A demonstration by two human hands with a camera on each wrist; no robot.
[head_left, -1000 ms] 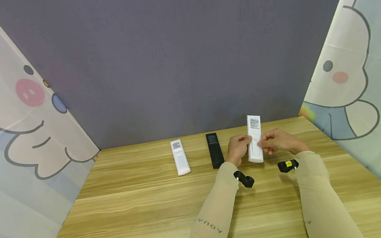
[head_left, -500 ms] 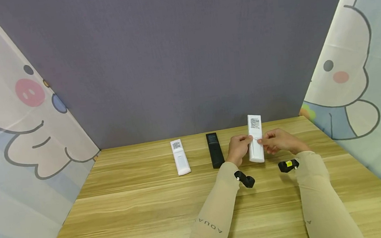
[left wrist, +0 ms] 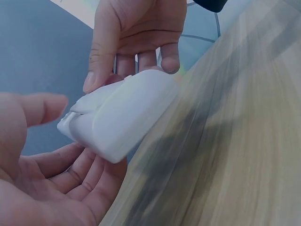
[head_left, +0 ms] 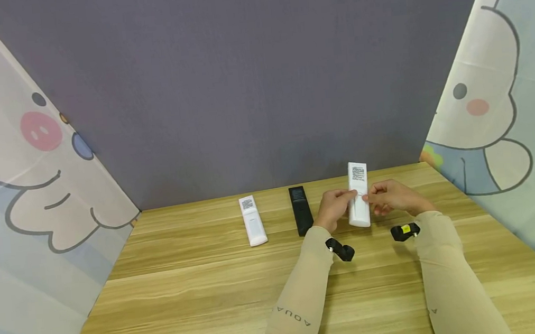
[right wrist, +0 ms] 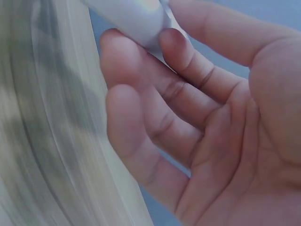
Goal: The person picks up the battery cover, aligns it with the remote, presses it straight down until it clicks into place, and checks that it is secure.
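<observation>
A white remote control (head_left: 360, 215) is held up over the table, back side showing, with its printed label at the far end. My left hand (head_left: 332, 210) holds its left side, the thumb over the back near the battery cover's latch. From the right, my right hand (head_left: 394, 198) pinches the opposite side, thumb at the cover. In the left wrist view the remote's rounded near end (left wrist: 136, 117) faces the camera, and the left fingers (left wrist: 89, 176) support it from below. The right wrist view shows curled right fingers (right wrist: 174, 94) against its underside.
To the left on the wooden table (head_left: 188, 301) lie a black remote control (head_left: 302, 211) and another white remote control (head_left: 254, 224), both back side up. A grey panel (head_left: 260, 83) stands behind the table; cartoon-printed sheets (head_left: 492, 115) hang at both sides.
The left thumb has slid slightly right across the remote's back, and the right thumb has moved a little farther up it. The remote shifts only slightly; the two lying remotes stay put.
</observation>
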